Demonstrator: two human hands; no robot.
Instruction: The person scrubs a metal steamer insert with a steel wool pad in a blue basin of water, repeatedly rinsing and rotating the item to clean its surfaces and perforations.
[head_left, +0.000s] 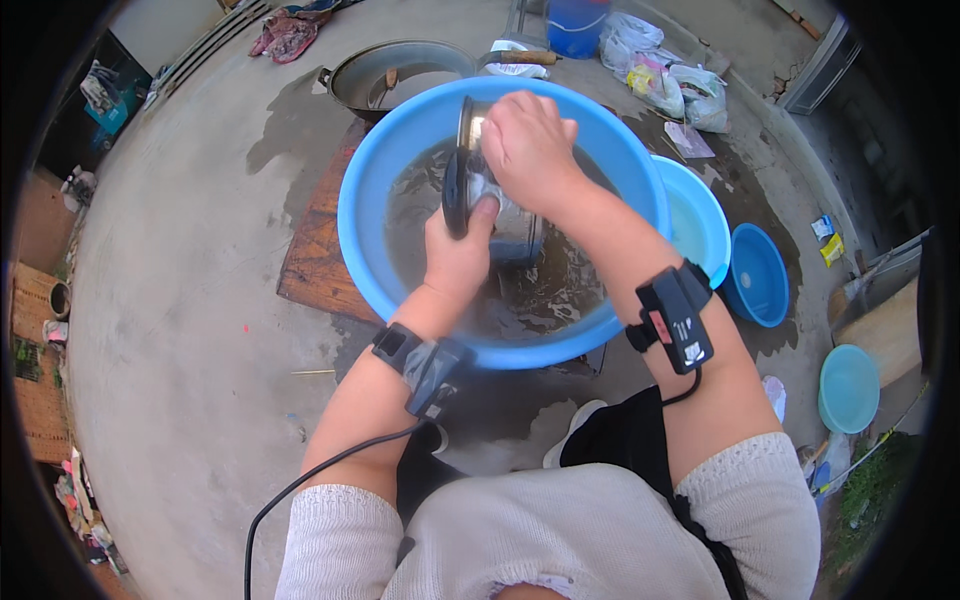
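Observation:
A large blue plastic basin (360, 247) holds murky water. Above that water a metal pot (517, 229) with a dark side handle is tilted, its rim facing up and left. My left hand (459, 247) grips the pot near the dark handle, thumb on the metal. At the pot's upper right, my right hand (529, 146) has its fingers curled at the rim; whether something is inside them cannot be told. The fingertips of both hands are partly hidden.
The basin rests on a wooden board (322, 247). Behind it stands a wok (405, 56) with a wooden handle. Right of it are a light blue basin (686, 214) and a smaller blue basin (759, 274). A blue bucket (576, 30) and plastic bags (652, 75) lie farther back.

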